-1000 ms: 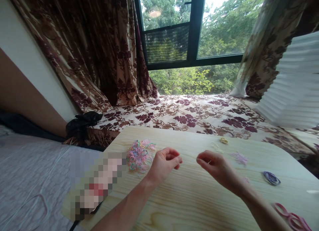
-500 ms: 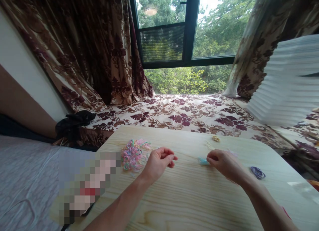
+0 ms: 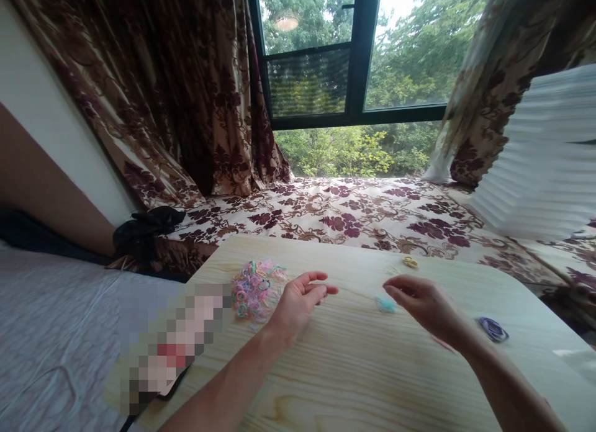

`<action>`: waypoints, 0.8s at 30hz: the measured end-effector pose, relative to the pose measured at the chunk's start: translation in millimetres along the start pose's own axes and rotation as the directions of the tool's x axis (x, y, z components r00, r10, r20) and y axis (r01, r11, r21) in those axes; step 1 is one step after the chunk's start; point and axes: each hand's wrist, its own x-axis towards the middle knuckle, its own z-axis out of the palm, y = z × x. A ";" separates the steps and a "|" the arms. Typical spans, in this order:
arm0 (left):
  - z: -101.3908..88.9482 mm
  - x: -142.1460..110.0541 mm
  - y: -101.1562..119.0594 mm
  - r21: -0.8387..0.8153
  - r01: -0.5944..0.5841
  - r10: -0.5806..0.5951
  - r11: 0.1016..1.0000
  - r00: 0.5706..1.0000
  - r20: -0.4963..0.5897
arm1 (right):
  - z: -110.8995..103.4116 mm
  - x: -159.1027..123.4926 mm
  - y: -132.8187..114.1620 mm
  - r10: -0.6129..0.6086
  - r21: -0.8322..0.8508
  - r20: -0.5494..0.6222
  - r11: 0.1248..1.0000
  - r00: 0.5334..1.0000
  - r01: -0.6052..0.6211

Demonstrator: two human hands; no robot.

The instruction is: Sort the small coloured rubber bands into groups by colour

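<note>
A mixed heap of small coloured rubber bands [image 3: 252, 289] lies on the left of the pale wooden table [image 3: 321, 370]. Just right of the heap is my left hand [image 3: 300, 300], with forefinger and thumb apart and nothing visible between them. My right hand [image 3: 414, 297] hovers over a small group of light blue bands [image 3: 385, 304], its fingertips slightly above them and no longer touching. I see no band in its fingers. Beyond it sits a little pile of yellow bands [image 3: 410, 262]. To its right are dark purple bands [image 3: 493, 329]. Pink bands are partly hidden under the right wrist.
A blurred-out object [image 3: 177, 351] rests along the table's left edge. Past the table stretches a flower-patterned window seat [image 3: 335, 215] below the window. Pleated white material [image 3: 544, 159] hangs at the right, and a black bag [image 3: 149, 230] lies at the left.
My right hand has let go of the light blue bands and lifted off them. On my left hand, forefinger and thumb have spread a little. The whole view has shifted slightly.
</note>
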 end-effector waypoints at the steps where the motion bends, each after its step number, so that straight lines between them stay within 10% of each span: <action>1: 0.2 -0.1 0.8 -0.032 0.016 -0.016 0.999 1.000 0.001 | 5.6 -1.5 -7.1 -0.012 0.099 0.031 0.995 0.999 0.009; 9: 2.6 -2.5 -0.9 -0.216 0.045 -0.040 0.975 0.999 0.027 | 62.2 -19.8 -48.3 -0.008 0.582 0.302 0.793 0.953 -0.178; 24: 13.9 -12.3 -0.3 -0.166 -0.011 0.016 0.986 1.000 0.026 | 64.4 -25.6 -59.4 0.041 0.772 0.406 0.519 0.913 -0.367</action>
